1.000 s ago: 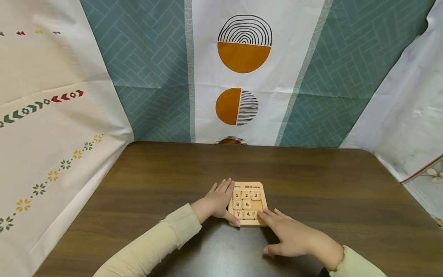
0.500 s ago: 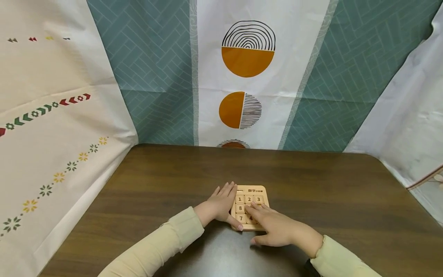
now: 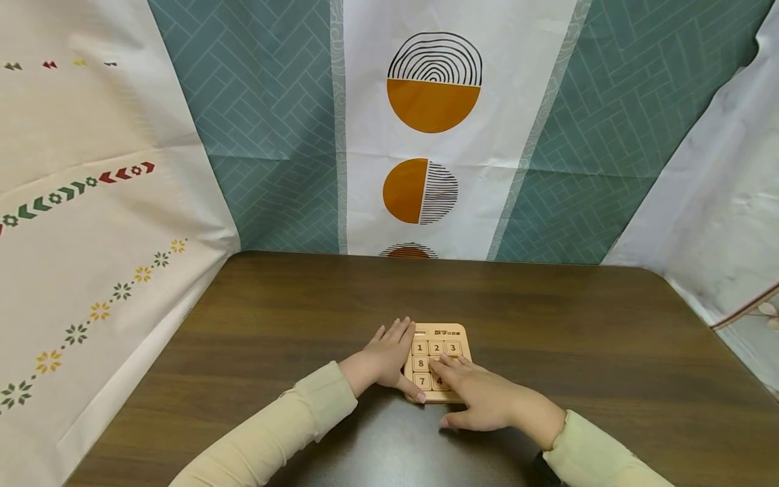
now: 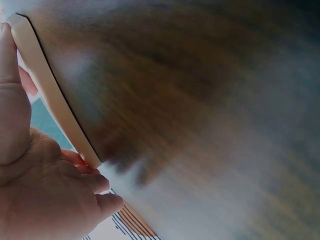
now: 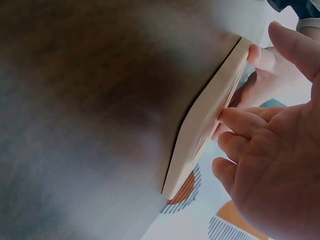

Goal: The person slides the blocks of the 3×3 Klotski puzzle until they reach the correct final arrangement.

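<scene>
A wooden number sliding puzzle (image 3: 449,326) lies flat on the table. My left hand (image 3: 385,357) rests along its left edge with straight fingers, the thumb at the near left corner. My right hand (image 3: 490,400) reaches over the board, its fingertips touching the middle row and covering the lower right tiles. The 1, 2, 3, 8 and 7 tiles show, with the 4 partly covered. In the left wrist view the left hand (image 4: 45,185) spans the board's side (image 4: 60,102). The right wrist view has the right hand (image 5: 280,155) with a finger on the board's face (image 5: 200,120).
Dark wood table (image 3: 292,297) surrounds the puzzle. A patterned teal and white cloth (image 3: 280,135) hangs behind the table's far edge. Pale cloths hang at the left (image 3: 109,237) and right (image 3: 718,189).
My right hand has shifted left and away from me, from the bottom right tile to the middle row. The left hand has stayed at the puzzle's edge. Any tile movement is hidden.
</scene>
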The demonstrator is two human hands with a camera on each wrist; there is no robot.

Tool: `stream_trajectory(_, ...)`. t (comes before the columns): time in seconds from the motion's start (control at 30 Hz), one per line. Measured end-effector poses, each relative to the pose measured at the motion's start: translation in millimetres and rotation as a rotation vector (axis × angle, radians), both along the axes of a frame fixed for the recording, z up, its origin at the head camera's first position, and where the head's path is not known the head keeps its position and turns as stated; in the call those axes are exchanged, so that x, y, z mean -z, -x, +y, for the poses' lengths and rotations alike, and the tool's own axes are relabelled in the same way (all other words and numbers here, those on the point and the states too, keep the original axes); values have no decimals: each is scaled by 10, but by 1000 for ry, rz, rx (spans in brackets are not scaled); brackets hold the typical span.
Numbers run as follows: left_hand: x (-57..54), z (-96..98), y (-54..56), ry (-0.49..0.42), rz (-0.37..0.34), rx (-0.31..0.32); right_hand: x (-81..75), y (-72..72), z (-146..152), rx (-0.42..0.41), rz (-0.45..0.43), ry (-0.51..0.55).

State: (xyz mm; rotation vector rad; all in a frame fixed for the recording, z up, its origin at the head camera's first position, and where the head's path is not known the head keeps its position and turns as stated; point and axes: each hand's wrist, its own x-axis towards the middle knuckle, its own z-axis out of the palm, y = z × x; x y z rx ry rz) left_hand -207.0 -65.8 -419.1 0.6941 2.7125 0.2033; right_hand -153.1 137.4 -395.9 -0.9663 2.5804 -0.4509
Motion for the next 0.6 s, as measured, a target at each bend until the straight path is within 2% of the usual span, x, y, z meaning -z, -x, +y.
stream_trajectory(0.6, -52, 1, -24, -20, -4, 6, -18, -2, -8, 0, 4, 0)
